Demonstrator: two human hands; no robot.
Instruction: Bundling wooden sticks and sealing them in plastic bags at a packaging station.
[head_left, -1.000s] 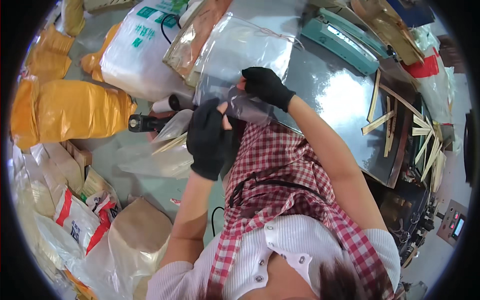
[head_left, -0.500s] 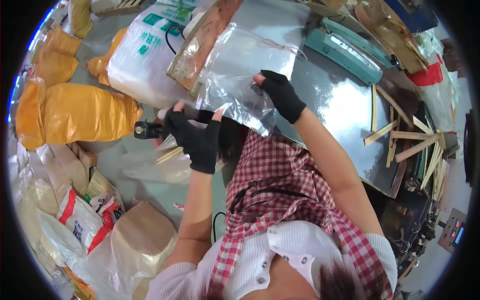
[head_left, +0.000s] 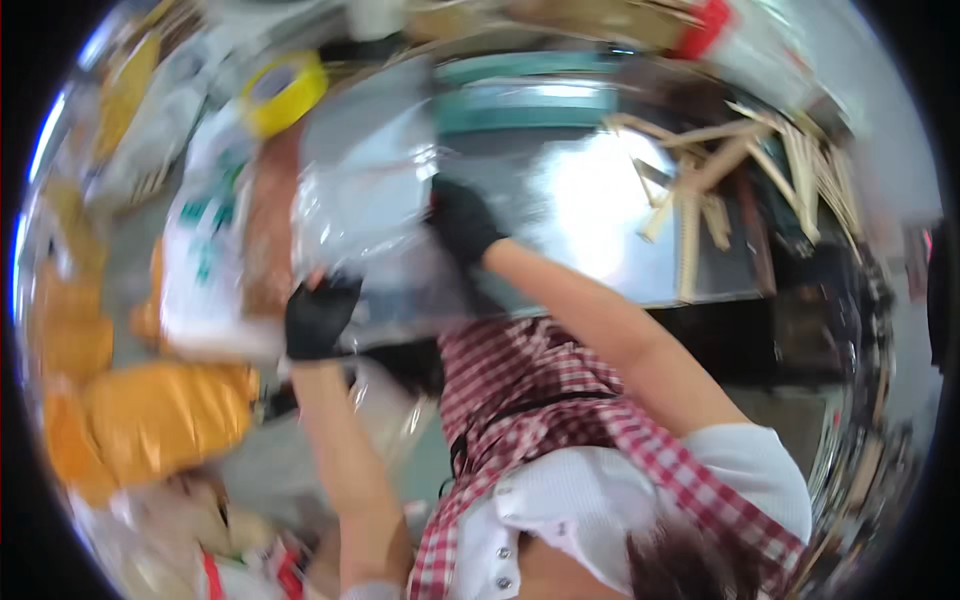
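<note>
A stack of clear plastic bags [head_left: 372,150] lies at the table's left part, shiny and blurred by motion. My left hand [head_left: 322,315], in a black fingerless glove, is closed at the near left corner of the top bag. My right hand [head_left: 462,220], gloved the same way, is closed at that bag's right side, its fingertips pinching the film. Clear film spans the space between both hands, close over the table's near edge. Smearing hides exactly how the fingers grip.
A teal bag sealer [head_left: 530,95] stands behind the dark tabletop [head_left: 500,160]. Thin wooden sticks [head_left: 700,180] lie in a loose pile to the right. A reddish-brown board [head_left: 272,220], a white sack [head_left: 205,235], a yellow tape roll [head_left: 285,92] and an orange sack [head_left: 165,415] are at left.
The view has swung, so the table sits squarer ahead. My left hand, apart from the bag with its thumb spread before, is now closed at its corner. My right hand stays on the bag.
</note>
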